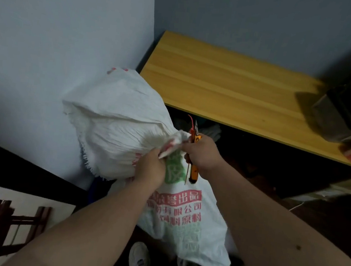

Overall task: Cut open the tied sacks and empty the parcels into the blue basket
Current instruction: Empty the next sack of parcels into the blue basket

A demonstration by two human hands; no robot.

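A white woven sack (183, 216) with red and green print stands in front of me, its bunched neck near the middle of the view. My left hand (150, 169) grips the gathered neck from the left. My right hand (201, 152) holds orange-handled snips (195, 154) against the neck, blades pointing up, and a thin red tie strand (191, 120) sticks up beside them. A second white sack (115, 122) lies behind, leaning on the wall. A sliver of blue (93, 189) shows below that sack; I cannot tell whether it is the basket.
A wooden table top (229, 88) runs to the right with dark boxes (345, 114) at its far end and dark space beneath. A brown wooden stool (8, 228) stands at lower left. A white shoe (139, 258) shows by the sack's base.
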